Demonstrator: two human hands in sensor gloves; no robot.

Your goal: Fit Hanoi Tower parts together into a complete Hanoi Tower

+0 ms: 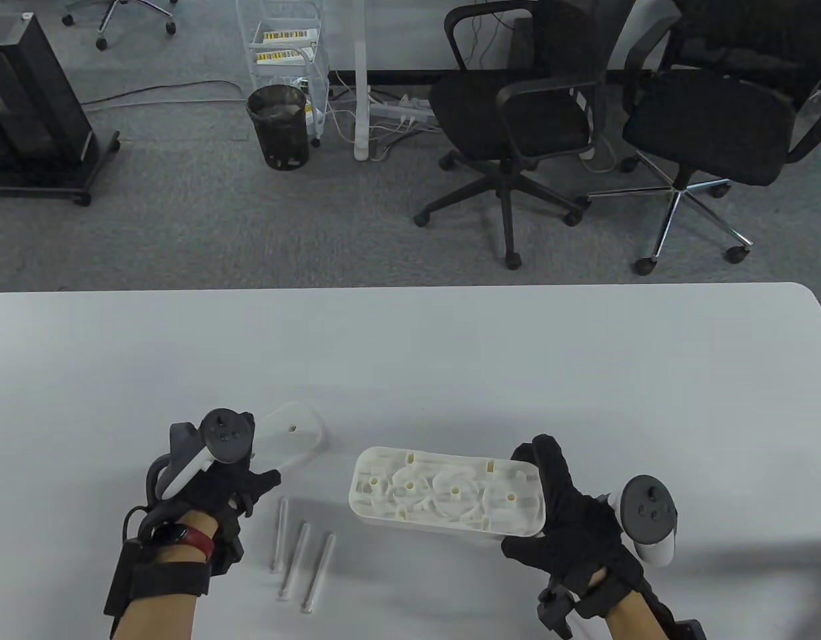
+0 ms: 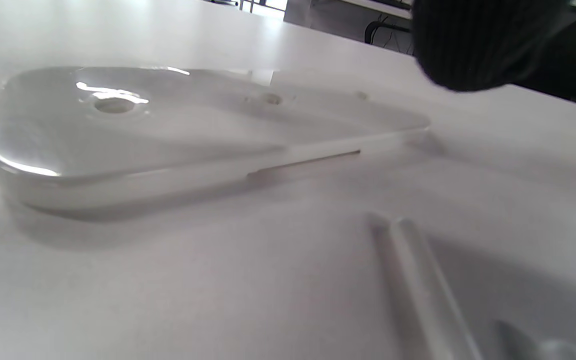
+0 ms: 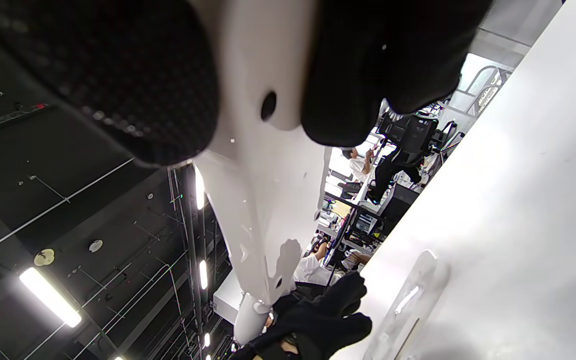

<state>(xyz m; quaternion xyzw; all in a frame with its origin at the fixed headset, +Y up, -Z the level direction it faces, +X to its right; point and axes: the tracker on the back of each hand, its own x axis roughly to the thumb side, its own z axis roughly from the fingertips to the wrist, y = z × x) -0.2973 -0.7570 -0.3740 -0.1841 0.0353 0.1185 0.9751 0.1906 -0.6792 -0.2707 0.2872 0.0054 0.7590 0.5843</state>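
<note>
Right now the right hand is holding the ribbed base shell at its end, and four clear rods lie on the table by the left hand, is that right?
Not quite: the table view shows three clear rods, not four, by the left hand. The right hand does hold the ribbed base shell at its end.

An office: swivel chairs (image 1: 517,127) on grey carpet (image 1: 204,227) beyond the white table (image 1: 410,360), bin (image 1: 278,127) far left
</note>
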